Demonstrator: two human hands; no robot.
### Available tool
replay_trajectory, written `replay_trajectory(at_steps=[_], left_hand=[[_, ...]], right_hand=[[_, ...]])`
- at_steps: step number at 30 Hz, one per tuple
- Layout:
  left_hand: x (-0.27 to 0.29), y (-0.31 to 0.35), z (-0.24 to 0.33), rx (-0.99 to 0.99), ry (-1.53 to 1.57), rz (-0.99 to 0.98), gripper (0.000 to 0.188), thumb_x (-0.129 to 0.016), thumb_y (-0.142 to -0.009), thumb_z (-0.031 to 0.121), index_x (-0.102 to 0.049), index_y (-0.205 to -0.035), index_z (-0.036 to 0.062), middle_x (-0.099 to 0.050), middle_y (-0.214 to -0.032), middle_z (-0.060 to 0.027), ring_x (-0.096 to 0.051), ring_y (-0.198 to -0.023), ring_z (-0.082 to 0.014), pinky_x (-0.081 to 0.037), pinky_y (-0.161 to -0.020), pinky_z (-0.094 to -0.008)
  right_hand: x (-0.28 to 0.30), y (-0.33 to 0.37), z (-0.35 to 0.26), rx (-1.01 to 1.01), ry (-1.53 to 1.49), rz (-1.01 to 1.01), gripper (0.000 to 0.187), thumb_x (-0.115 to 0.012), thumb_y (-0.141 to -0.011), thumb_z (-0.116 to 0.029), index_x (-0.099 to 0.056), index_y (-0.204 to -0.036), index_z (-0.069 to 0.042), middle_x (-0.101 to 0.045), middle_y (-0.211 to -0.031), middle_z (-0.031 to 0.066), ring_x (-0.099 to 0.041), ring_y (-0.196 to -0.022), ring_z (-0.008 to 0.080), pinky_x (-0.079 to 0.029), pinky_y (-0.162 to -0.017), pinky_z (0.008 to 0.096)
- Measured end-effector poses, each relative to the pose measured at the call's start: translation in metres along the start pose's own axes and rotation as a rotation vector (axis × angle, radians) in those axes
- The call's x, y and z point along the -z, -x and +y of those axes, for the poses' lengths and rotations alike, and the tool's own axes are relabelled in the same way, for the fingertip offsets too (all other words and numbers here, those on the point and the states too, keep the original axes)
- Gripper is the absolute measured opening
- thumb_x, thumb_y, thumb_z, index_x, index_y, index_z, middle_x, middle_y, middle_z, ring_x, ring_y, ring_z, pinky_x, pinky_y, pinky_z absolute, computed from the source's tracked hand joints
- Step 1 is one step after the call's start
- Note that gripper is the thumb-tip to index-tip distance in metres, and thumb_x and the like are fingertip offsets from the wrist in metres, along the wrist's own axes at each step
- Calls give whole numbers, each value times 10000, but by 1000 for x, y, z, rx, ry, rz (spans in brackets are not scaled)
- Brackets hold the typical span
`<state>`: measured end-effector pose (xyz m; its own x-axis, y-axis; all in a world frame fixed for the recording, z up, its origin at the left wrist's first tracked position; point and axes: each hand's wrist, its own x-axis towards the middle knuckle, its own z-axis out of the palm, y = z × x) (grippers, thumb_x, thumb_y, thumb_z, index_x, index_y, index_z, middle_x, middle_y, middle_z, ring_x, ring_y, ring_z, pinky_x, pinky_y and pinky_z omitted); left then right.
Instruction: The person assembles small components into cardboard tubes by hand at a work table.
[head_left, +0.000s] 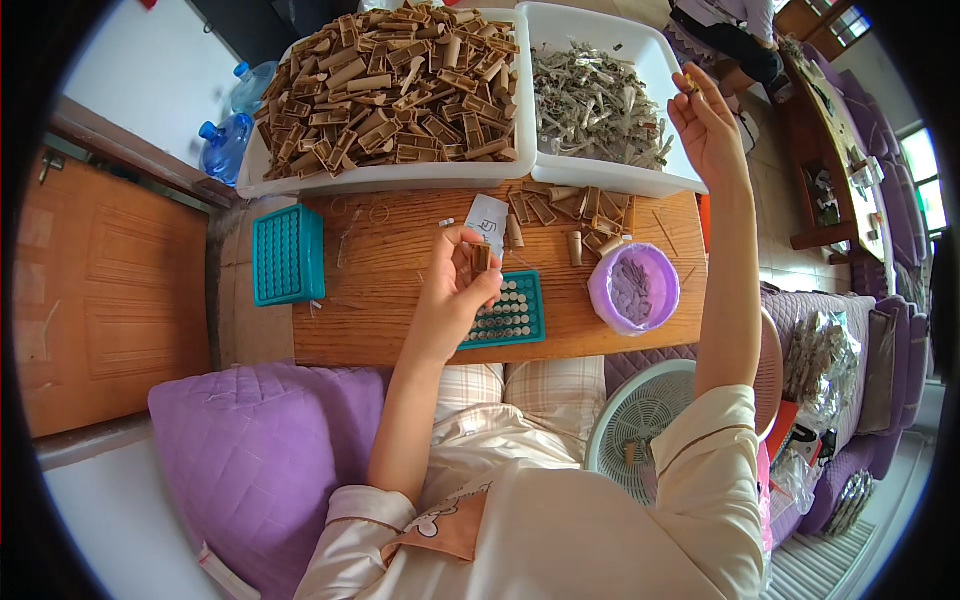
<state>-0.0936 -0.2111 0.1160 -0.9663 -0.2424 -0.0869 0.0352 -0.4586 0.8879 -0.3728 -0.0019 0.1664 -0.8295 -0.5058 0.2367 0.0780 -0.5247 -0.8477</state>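
My left hand (455, 295) is over the wooden table, its fingers closed round a small brown half-tube piece (481, 258). My right hand (712, 130) is raised at the right, by the edge of the right white tub. Its thumb and fingertips pinch something small and brownish, too small to name. Below my left hand lies a teal rack (537, 305) with rows of round white-topped pieces. Loose brown half-tube pieces (575, 248) lie on the table in front of the tubs. A purple-lined container (602, 298) with greyish slips stands at the table's right.
A white tub (522, 120) heaped with brown pieces stands at the back, next to another white tub (600, 175) of greyish plastic bits. A second teal rack (285, 255) sits at the left. A basket (610, 420) is beside my lap. Another person (735, 30) is at the far right.
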Motion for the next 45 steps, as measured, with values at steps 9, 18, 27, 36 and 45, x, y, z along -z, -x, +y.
replay_trajectory(at_steps=[9, 18, 27, 36, 45], left_hand=[[-27, 37, 8, 94, 166, -77, 345, -497, -739, -33, -342, -1019, 96, -468, -841, -53, -415, -590, -80, -358, -487, -197], [-33, 71, 2, -44, 210, 3, 251, -542, -814, 123, -378, -997, 72, -430, -804, 0, -358, -651, -30, -289, -526, -162], [-24, 87, 0, 178, 597, -109, 245, -594, -801, 231, -409, -834, 73, -454, -681, 9, -364, -514, -22, -288, -422, -132], [-19, 86, -5, 275, 797, -332, 196, -598, -782, 107, -423, -851, 50, -480, -714, -8, -318, -449, -20, -263, -404, -142], [-23, 87, 1, 302, 704, -236, 225, -589, -785, 149, -444, -925, 51, -480, -748, -20, -381, -520, -60, -323, -462, -163]], right_hand=[[-105, 109, 35, -296, -48, -105, 191, -501, -816, -7, -561, -997, -7, -558, -1035, 111, -567, -791, 128, -478, -731, 261], [-169, 177, 41, 115, 799, -386, 321, -666, -621, 21, -585, -928, -20, -569, -825, 77, -575, -735, 203, -483, -614, 284], [-182, 189, 31, 326, 827, -488, 296, -684, -615, -48, -578, -891, -45, -547, -824, 58, -579, -699, 204, -482, -575, 292], [-181, 195, 28, 405, 865, -510, 264, -717, -605, -63, -596, -838, -36, -564, -781, 62, -581, -643, 187, -469, -531, 272], [-175, 204, 32, 242, 973, -423, 225, -681, -636, -33, -569, -831, -39, -553, -730, 63, -578, -626, 200, -474, -524, 289]])
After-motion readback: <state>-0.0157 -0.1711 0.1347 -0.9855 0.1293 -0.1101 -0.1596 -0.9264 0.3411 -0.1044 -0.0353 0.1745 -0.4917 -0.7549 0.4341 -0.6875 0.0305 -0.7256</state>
